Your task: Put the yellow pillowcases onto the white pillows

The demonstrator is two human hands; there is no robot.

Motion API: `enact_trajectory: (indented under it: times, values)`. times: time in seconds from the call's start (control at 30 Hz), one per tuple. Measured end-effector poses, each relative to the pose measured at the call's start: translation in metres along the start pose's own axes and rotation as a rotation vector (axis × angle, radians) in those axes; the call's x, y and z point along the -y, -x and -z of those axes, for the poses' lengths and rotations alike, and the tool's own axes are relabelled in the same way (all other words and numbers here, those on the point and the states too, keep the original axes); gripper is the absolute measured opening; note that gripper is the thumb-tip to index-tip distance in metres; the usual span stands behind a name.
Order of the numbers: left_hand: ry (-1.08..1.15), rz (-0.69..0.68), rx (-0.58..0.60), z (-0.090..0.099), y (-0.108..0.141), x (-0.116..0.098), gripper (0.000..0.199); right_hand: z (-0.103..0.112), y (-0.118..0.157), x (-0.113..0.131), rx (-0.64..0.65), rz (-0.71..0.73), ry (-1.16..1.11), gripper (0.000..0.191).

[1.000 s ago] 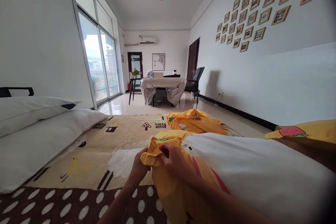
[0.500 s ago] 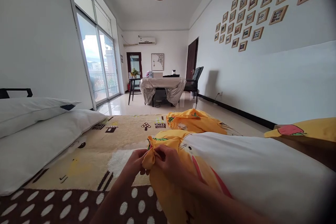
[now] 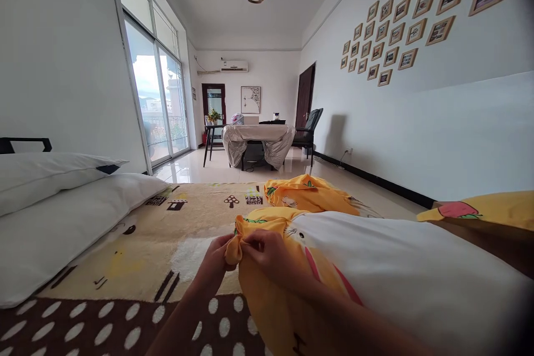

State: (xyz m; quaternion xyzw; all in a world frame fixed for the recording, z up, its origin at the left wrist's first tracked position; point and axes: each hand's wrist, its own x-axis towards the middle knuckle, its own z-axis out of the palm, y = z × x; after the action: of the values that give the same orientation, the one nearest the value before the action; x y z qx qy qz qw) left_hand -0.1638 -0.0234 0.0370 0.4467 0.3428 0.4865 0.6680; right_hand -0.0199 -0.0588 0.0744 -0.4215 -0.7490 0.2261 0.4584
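Observation:
A yellow cloth (image 3: 267,300) printed with green leaves, an animal's eye and whiskers, and pink shapes lies before me, with a broad white area (image 3: 384,261) on its right. Its left corner is bunched up between both hands. The fingers of my left hand (image 3: 214,261) are closed on the gathered edge from the left. From the right, my right hand (image 3: 271,256) pinches the same bunch, thumb and fingers pressed together. The fingertips are partly hidden by the folds. I cannot tell whether the cloth is a garment or a cover.
Beneath lies a beige and brown patterned blanket (image 3: 154,245). White pillows (image 3: 83,222) rest at left. Another yellow cloth (image 3: 312,194) is crumpled beyond my hands, and more yellow fabric (image 3: 492,208) shows at right. A covered table (image 3: 258,132) and black chair (image 3: 309,130) stand farther off.
Both hands stay at the cloth's corner, their fingers shifting slightly on the bunched edge. The camera view has tilted a little.

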Motion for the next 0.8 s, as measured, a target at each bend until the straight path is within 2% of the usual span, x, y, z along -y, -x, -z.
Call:
enact_trajectory:
  times: [0.2,0.37,0.43,0.53,0.57,0.63,0.7,0.8]
  values:
    - [0.089,-0.044,-0.044,-0.003,0.005,0.004,0.028,0.003,-0.004,0.001,-0.055,-0.038,0.015,0.014]
    - [0.103,-0.124,-0.027,-0.010,0.008,0.006,0.023,0.014,-0.015,0.002,-0.126,-0.080,0.103,0.011]
    - [0.115,-0.150,-0.022,-0.010,0.009,0.006,0.023,0.020,-0.021,0.001,-0.042,-0.099,0.098,0.010]
    - [0.135,-0.148,-0.003,-0.009,0.007,0.004,0.026,0.028,-0.029,-0.002,0.215,-0.086,-0.051,0.017]
    - [0.140,-0.143,0.003,-0.008,0.006,0.004,0.028,0.030,-0.030,-0.003,0.258,-0.097,-0.099,0.022]
    - [0.135,-0.133,-0.004,-0.006,0.005,0.003,0.030,0.030,-0.033,-0.006,0.226,-0.142,-0.094,0.027]
    - [0.104,-0.122,-0.029,-0.004,0.003,0.004,0.031,0.027,-0.033,-0.008,0.159,-0.166,0.021,0.022]
    - [0.047,-0.113,-0.058,0.000,-0.002,0.007,0.032,0.016,-0.030,-0.009,0.218,-0.099,0.139,0.013]
